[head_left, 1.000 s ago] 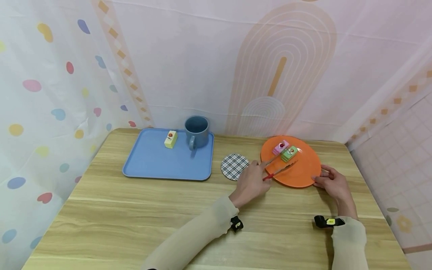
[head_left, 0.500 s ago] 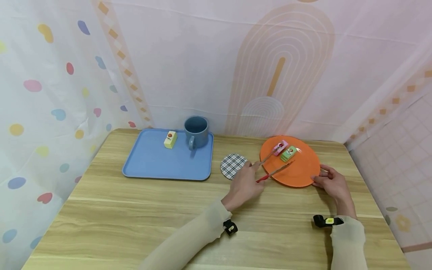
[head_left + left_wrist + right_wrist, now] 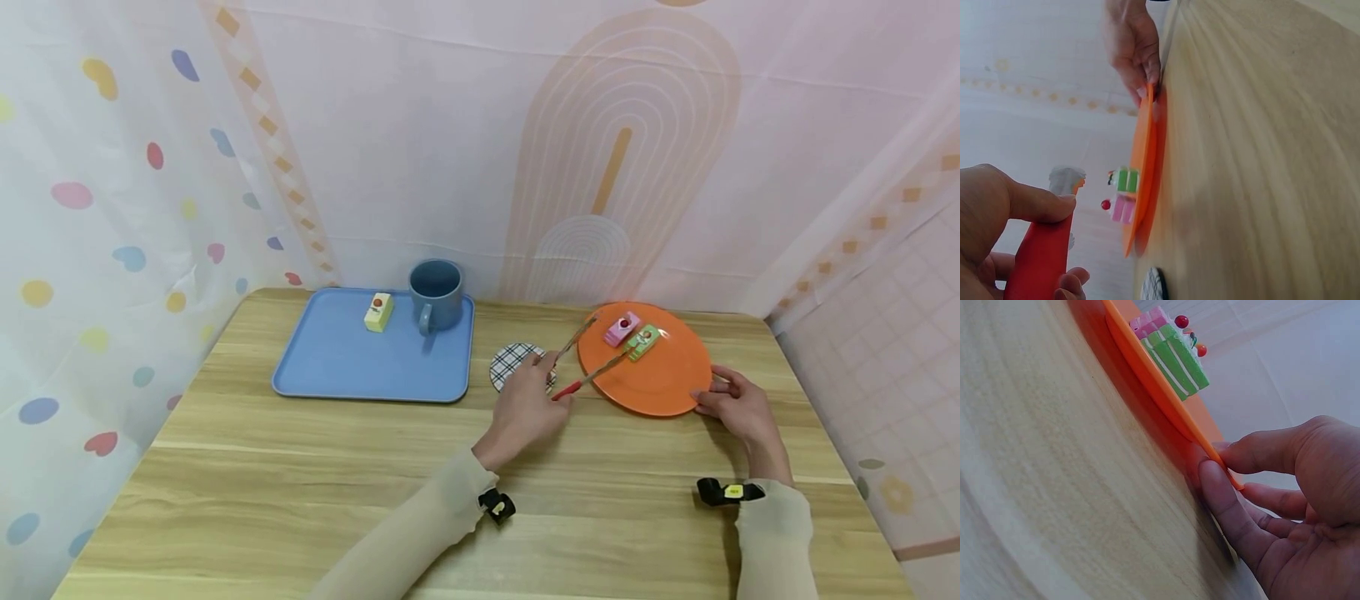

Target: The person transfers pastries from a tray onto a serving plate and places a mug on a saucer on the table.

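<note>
Looks like makeshift studio: patterned drapes [image 3: 405, 150] behind and beside wood-grain table [image 3: 300, 475].

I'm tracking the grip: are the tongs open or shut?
Open: the tongs show two prongs spread well apart in the head view.

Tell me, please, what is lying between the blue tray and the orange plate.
A round checked coaster lies between the blue tray and the orange plate, as the head view shows. The left grip, holding red-handled tongs, partly hides it.
</note>
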`<state>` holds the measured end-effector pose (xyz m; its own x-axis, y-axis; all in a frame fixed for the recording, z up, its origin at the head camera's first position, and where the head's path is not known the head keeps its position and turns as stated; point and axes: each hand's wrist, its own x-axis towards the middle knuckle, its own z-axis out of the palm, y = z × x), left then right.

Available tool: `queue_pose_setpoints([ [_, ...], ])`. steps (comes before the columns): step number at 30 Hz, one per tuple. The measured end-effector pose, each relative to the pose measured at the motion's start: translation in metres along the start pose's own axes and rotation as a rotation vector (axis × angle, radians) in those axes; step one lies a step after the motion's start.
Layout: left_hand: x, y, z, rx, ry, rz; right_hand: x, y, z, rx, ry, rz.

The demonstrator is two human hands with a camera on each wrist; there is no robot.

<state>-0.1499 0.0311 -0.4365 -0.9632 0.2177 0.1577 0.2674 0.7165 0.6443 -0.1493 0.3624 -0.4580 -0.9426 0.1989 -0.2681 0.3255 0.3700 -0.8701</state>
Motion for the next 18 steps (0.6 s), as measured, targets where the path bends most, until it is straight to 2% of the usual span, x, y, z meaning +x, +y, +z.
queue_pose_setpoints([
  [10, -0.001, -0.007, -0.017, -0.047, 0.035, 0.003, -0.001, 0.0, -0.001, 0.003, -0.002, -0.006],
  [18, -0.001, -0.016, -0.026, -0.056, 0.087, -0.001, -0.001, 0.0, 0.0, 0.003, 0.003, -0.011],
])
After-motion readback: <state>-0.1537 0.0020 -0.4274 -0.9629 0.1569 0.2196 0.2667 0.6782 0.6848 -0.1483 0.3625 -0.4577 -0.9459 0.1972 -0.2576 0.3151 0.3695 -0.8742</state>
